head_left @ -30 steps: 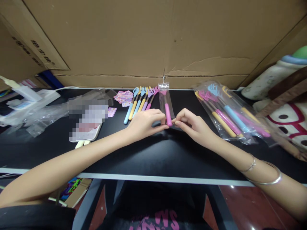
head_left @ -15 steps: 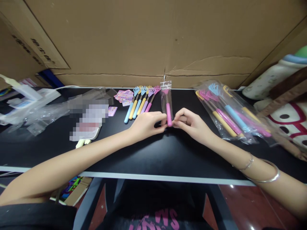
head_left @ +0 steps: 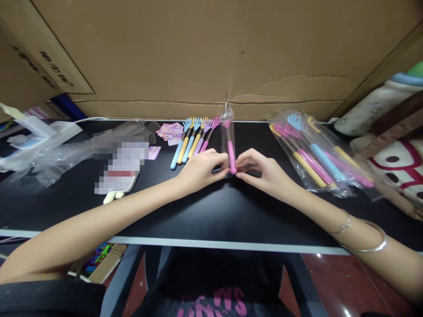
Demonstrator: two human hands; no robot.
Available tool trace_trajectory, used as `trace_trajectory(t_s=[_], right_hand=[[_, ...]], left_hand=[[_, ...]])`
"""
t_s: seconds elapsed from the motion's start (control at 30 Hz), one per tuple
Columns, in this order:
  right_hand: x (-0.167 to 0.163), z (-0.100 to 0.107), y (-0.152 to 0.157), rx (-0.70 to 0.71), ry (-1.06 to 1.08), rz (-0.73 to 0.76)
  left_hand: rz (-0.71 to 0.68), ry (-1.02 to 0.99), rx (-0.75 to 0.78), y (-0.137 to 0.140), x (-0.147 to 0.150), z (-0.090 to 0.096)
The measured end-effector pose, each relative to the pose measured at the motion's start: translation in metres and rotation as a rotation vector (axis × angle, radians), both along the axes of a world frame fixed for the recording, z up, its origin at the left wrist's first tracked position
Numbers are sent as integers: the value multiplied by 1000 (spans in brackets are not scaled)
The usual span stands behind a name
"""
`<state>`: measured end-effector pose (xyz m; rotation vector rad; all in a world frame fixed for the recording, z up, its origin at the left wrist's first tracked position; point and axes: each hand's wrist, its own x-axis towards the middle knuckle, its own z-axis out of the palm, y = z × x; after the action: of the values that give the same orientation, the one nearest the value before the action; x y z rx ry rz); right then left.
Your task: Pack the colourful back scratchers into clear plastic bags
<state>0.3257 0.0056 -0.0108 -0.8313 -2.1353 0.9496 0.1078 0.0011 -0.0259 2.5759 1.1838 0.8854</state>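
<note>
A pink back scratcher (head_left: 231, 156) lies in a clear plastic bag (head_left: 224, 140), claw end pointing away from me and handle end toward me. On its left side, my left hand (head_left: 205, 169) pinches the near edge of the bag beside the handle end. From the right, my right hand (head_left: 266, 171) also has thumb and fingers closed at that end, against the bag. The fingertips partly hide the bag's edge. Left of it lies a row of several unbagged back scratchers (head_left: 193, 143) in blue, yellow, purple and pink.
Bagged back scratchers (head_left: 317, 154) lie at the right. Printed cards (head_left: 170, 131), a phone with a cable (head_left: 122, 169) and loose plastic bags (head_left: 62, 154) are on the left. Cardboard (head_left: 165, 53) walls the back of the black table (head_left: 198, 215). A plush bag (head_left: 396, 163) sits far right.
The bag's far end has lifted and crumpled slightly. My right fingers have shifted a little closer round the handle end; my left hand has barely moved.
</note>
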Motion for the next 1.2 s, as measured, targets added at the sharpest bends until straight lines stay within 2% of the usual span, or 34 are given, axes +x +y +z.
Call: trace_trajectory(t_s=[0.23,0.33,0.4,0.67,0.93,1.2], right_hand=[[3,1,4,475,-185,-89],[5,3,6,531,-209,3],[6,3,7,478,-210,43],[5,0,7,200,-88,-12],[1,-7,13,-5,25,-80],[0,-18,22,-179,110,-151]], left_hand=[[17,35,24,0,0,1],[-10,44,22,0,-1,1],[-24,45,31,0,-2,0],[-45,-4,22,2,-4,-1],[57,27,-4,3,2,0],[92,55,-81,6,4,-1]])
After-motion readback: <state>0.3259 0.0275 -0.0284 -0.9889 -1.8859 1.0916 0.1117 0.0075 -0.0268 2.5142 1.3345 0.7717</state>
